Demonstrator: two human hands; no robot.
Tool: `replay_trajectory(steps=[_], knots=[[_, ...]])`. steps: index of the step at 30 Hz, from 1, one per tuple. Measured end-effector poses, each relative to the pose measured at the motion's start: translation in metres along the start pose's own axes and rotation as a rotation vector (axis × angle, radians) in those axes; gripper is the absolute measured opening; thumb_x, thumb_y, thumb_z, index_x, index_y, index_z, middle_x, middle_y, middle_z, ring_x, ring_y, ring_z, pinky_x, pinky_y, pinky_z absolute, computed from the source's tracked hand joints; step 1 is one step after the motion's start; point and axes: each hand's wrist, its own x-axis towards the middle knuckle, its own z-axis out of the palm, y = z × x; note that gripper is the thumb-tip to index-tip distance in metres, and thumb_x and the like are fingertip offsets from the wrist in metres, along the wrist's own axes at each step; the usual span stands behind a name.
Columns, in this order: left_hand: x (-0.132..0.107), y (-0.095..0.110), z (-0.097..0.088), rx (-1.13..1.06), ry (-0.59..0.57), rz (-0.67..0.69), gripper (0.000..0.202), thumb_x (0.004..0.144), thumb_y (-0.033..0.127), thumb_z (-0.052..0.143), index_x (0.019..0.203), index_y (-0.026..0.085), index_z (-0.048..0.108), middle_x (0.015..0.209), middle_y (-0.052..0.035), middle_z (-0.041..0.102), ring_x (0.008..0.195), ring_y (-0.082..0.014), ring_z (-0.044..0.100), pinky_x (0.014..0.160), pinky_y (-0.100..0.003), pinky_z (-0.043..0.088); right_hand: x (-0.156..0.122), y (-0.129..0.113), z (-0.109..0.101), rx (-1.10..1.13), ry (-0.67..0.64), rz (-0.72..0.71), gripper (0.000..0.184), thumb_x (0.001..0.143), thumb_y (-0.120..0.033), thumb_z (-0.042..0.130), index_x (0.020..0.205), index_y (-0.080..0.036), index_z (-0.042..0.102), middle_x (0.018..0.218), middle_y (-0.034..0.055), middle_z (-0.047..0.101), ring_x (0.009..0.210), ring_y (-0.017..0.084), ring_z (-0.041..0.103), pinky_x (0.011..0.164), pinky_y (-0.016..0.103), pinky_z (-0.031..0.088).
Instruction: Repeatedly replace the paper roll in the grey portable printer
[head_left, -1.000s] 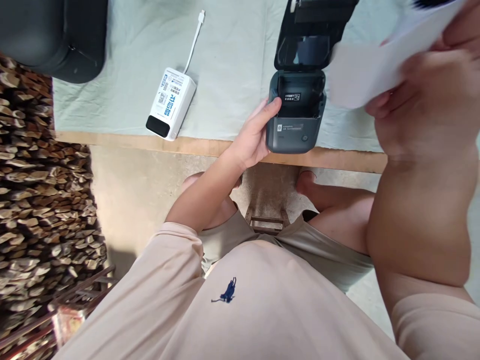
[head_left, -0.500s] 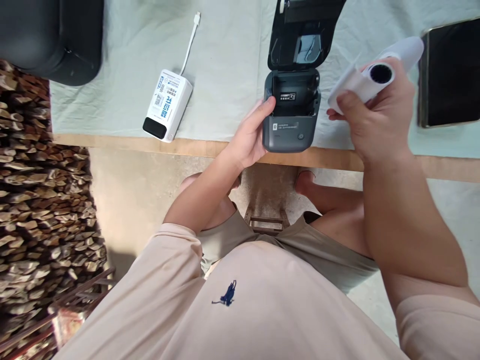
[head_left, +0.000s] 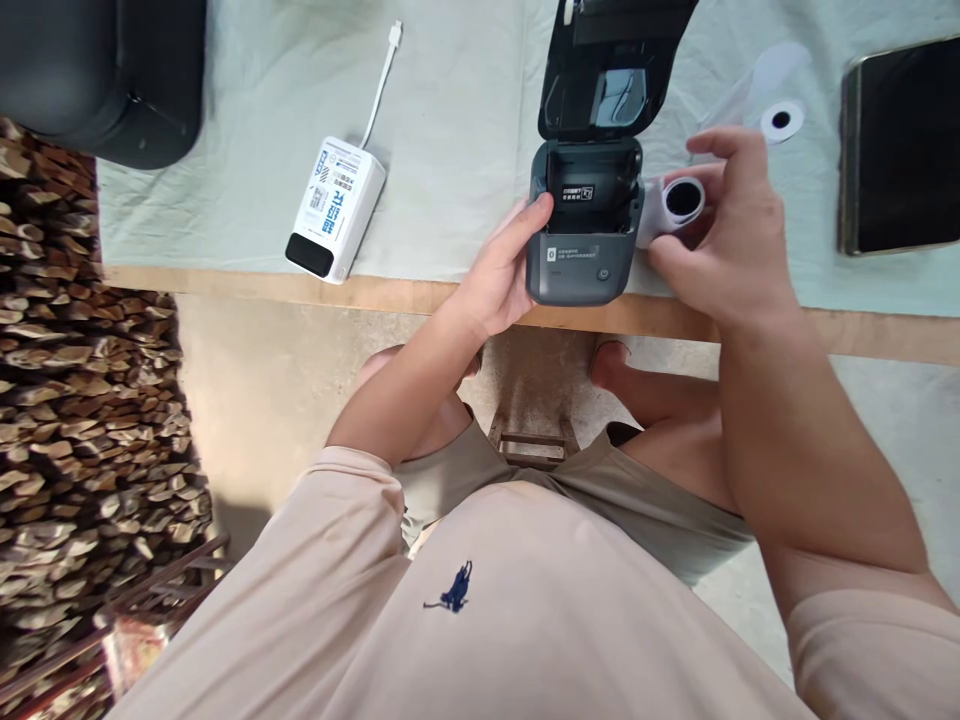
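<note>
My left hand (head_left: 506, 265) grips the left side of a dark grey label printer (head_left: 581, 270), its thumb on the top rim. The printer's lid (head_left: 589, 80) is flipped up, and its paper bay lies bare. Close by the printer's right side is a white paper roll (head_left: 651, 222) with a dark core. Around that roll my right hand (head_left: 739, 235) is spread, thumb below it and index finger stretched out above; some fingers are hidden behind the roll. Farther back, a second white paper roll (head_left: 796, 121) lies on the cloth with a loose strip trailing from it.
A white power bank (head_left: 334, 210) with a short cable (head_left: 380, 90) lies to the left. A dark phone or tablet (head_left: 907, 150) is at the right, and a black case (head_left: 105, 80) at the far left corner. The table's wooden edge (head_left: 300, 289) runs in front of me.
The white rolls that my right hand held up are now lower and apart, one beside the printer, one farther back. My right hand has moved left and its fingers have spread. The left hand stays.
</note>
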Motion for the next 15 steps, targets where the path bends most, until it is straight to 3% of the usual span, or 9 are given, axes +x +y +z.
replay_trajectory(steps=[2,5,7,10,13,15], knots=[[0.000,0.001,0.000,0.008,-0.008,-0.017,0.029,0.110,0.043,0.065,0.124,0.026,0.085,0.126,-0.0089,0.091,0.141,-0.0327,0.080,0.116,-0.047,0.069,0.000,-0.003,-0.004,0.122,0.128,-0.130,0.053,0.073,-0.030,0.066,0.127,-0.034,0.062,0.104,0.0027,0.075,0.082,0.024,0.068,0.072,0.042,0.051],[0.000,0.002,0.001,0.036,-0.010,0.003,0.030,0.111,0.045,0.066,0.117,0.023,0.085,0.123,-0.0096,0.090,0.127,-0.0329,0.085,0.106,-0.045,0.070,0.006,0.004,-0.014,0.146,0.447,-0.244,0.018,0.086,-0.036,0.059,0.103,-0.031,0.054,0.086,0.0013,0.051,0.074,0.020,0.059,0.068,0.041,0.041],[0.000,0.001,0.002,0.041,-0.018,0.029,0.029,0.112,0.043,0.065,0.115,0.021,0.085,0.117,-0.0081,0.090,0.115,-0.0293,0.087,0.101,-0.042,0.071,0.015,0.020,-0.019,0.064,0.564,-0.243,0.026,0.086,-0.037,0.066,0.100,-0.030,0.045,0.091,0.0013,0.045,0.074,0.019,0.053,0.066,0.039,0.036],[0.001,-0.001,0.002,0.032,-0.019,0.056,0.029,0.113,0.040,0.062,0.114,0.020,0.084,0.113,-0.0063,0.090,0.108,-0.0254,0.088,0.099,-0.037,0.071,0.030,0.051,-0.016,-0.063,0.473,-0.164,0.056,0.070,-0.023,0.081,0.111,-0.033,0.044,0.117,0.0030,0.055,0.097,0.022,0.060,0.075,0.039,0.046],[0.000,-0.003,0.003,0.020,0.005,0.058,0.032,0.114,0.034,0.055,0.113,0.018,0.083,0.113,-0.0075,0.090,0.123,-0.0277,0.088,0.100,-0.037,0.072,0.042,0.071,-0.005,-0.141,0.403,-0.027,0.080,0.055,0.002,0.080,0.116,-0.031,0.041,0.126,0.0047,0.054,0.105,0.021,0.061,0.087,0.040,0.052],[-0.001,-0.003,0.004,0.003,0.033,0.047,0.032,0.114,0.032,0.053,0.118,0.018,0.082,0.117,-0.0078,0.090,0.139,-0.0301,0.083,0.108,-0.040,0.072,0.047,0.074,0.001,-0.191,0.402,0.011,0.079,0.054,0.008,0.079,0.113,-0.031,0.043,0.121,0.0037,0.058,0.103,0.021,0.061,0.092,0.042,0.053]])
